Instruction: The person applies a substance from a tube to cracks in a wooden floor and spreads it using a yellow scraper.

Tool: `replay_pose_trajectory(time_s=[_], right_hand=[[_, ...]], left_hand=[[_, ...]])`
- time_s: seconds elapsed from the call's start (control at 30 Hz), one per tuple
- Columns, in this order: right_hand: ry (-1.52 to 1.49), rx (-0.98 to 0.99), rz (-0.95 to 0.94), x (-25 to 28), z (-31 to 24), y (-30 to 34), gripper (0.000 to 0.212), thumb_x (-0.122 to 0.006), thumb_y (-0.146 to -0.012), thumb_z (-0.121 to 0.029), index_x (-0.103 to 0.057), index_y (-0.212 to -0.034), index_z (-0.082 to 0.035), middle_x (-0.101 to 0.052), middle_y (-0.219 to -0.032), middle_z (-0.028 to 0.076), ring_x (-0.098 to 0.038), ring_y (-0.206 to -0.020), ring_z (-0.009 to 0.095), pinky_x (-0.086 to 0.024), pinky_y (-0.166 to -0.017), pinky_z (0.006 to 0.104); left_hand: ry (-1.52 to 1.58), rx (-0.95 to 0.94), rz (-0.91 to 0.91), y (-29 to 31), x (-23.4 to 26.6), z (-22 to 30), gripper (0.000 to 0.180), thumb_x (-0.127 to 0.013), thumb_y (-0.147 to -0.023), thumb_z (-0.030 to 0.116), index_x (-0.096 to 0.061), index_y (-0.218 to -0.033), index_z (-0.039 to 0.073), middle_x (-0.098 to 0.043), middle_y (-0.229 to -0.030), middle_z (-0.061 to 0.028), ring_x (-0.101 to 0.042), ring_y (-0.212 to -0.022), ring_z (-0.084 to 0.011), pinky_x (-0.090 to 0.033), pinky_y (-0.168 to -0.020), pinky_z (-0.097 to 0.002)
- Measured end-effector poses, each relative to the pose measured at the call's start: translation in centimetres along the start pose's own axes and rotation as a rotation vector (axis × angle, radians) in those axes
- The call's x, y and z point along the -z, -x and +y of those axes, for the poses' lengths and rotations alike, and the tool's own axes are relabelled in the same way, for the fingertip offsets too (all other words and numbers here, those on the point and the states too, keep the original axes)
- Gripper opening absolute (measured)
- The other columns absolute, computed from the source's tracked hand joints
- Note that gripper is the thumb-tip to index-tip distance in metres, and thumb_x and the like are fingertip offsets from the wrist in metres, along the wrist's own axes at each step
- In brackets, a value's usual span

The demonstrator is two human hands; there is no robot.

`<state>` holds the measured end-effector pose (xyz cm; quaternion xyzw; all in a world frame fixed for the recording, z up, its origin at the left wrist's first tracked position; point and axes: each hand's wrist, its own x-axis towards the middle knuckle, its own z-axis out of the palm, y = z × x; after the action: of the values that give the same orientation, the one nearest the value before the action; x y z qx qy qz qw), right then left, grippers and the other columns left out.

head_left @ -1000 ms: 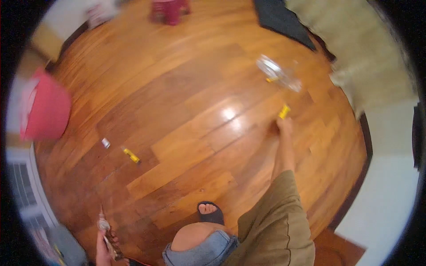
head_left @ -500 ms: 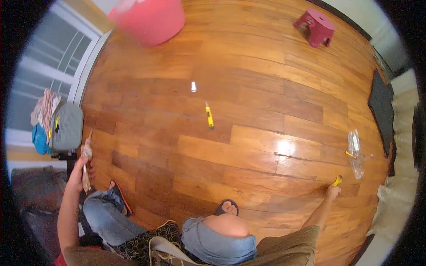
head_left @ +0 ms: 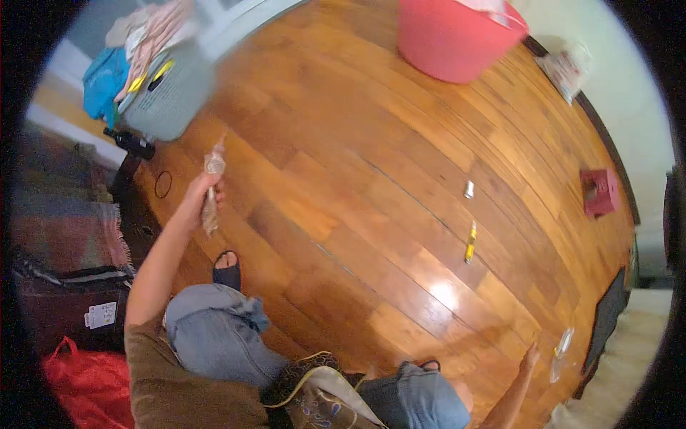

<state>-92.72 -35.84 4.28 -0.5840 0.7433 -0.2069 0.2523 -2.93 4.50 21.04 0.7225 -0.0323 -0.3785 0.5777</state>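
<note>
In my left hand point(head_left: 206, 187) is a crumpled, twisted piece of brownish, partly see-through wrapping point(head_left: 212, 161), its pointed end sticking up past my closed fingers. My right hand point(head_left: 529, 353) reaches low over the floor at the lower right, beside a clear plastic packet point(head_left: 562, 354). Its fingers are small and blurred, and whether they hold anything cannot be made out. Out on the floorboards lies a slim yellow and black hand tool point(head_left: 471, 243). Just beyond it is a small silvery cylinder point(head_left: 469, 189).
A pink tub point(head_left: 457, 39) stands at the far side, with a dark red stool point(head_left: 599, 193) to its right. On the left are a grey basket point(head_left: 171, 93) heaped with cloths, a dark bottle point(head_left: 134, 144), a thin black loop point(head_left: 163, 184) and a red bag point(head_left: 89, 379).
My view has turned left, so the floor items appear farther right. The yellow-handled thing seen in my right hand no longer shows clearly. My left hand still grips the wrapping.
</note>
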Motion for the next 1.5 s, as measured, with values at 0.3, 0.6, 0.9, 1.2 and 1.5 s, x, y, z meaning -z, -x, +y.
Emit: replay_pose_trajectory(time_s=[0.3, 0.6, 0.9, 1.2, 1.5], right_hand=[[0.507, 0.708, -0.819, -30.3, -57.7, 21.6, 0.023, -0.057, -0.08, -0.025, -0.057, -0.095, -0.007, -0.06, -0.077, 0.017, -0.059, -0.072, 0.029, -0.045, -0.062, 0.0352], [0.859, 1.387, -0.887, -59.0, -75.5, 50.5, 0.023, -0.046, -0.084, -0.029, -0.061, -0.091, -0.013, -0.061, -0.081, 0.015, -0.059, -0.076, 0.03, -0.047, -0.065, 0.0399], [0.942, 1.496, -0.826, -66.8, -77.2, 56.8, 0.019, -0.045, -0.078, -0.012, -0.063, -0.077, -0.008, -0.062, -0.082, 0.015, -0.062, -0.076, 0.029, -0.05, -0.065, 0.0366], [1.018, 1.483, -0.858, -62.8, -72.7, 55.7, 0.02, -0.047, -0.081, -0.023, -0.061, -0.083, -0.009, -0.057, -0.086, 0.016, -0.059, -0.078, 0.031, -0.048, -0.067, 0.0398], [0.917, 1.595, -0.754, -60.5, -70.4, 53.1, 0.013, -0.051, -0.072, -0.007, -0.062, -0.068, -0.002, -0.058, -0.072, 0.018, -0.061, -0.064, 0.027, -0.05, -0.056, 0.0339]], left_hand=[[0.431, 0.112, 0.408, -9.5, 16.2, -15.6, 0.048, -0.062, -0.071, 0.037, -0.044, -0.102, 0.006, -0.046, -0.091, -0.0045, -0.046, -0.082, -0.0147, -0.04, -0.071, -0.0296], [0.292, -0.041, 0.714, -15.1, 18.6, -20.9, 0.081, -0.06, -0.073, 0.044, -0.021, -0.131, 0.003, -0.031, -0.127, -0.0151, -0.033, -0.115, -0.0258, -0.027, -0.096, -0.039], [0.437, -0.249, 0.565, -14.5, 19.3, -18.7, 0.059, -0.055, -0.07, 0.015, -0.032, -0.123, 0.0, -0.037, -0.121, -0.0101, -0.037, -0.11, -0.0226, -0.028, -0.095, -0.0333], [0.556, -0.121, 0.496, -16.1, 20.4, -30.0, 0.064, -0.056, -0.07, 0.015, -0.029, -0.126, -0.001, -0.037, -0.125, -0.0107, -0.036, -0.115, -0.0234, -0.025, -0.098, -0.0342], [0.554, -0.151, 0.506, -14.7, 19.5, -21.7, 0.068, -0.057, -0.07, 0.015, -0.025, -0.128, -0.001, -0.034, -0.128, -0.0126, -0.032, -0.118, -0.0228, -0.024, -0.099, -0.0339]])
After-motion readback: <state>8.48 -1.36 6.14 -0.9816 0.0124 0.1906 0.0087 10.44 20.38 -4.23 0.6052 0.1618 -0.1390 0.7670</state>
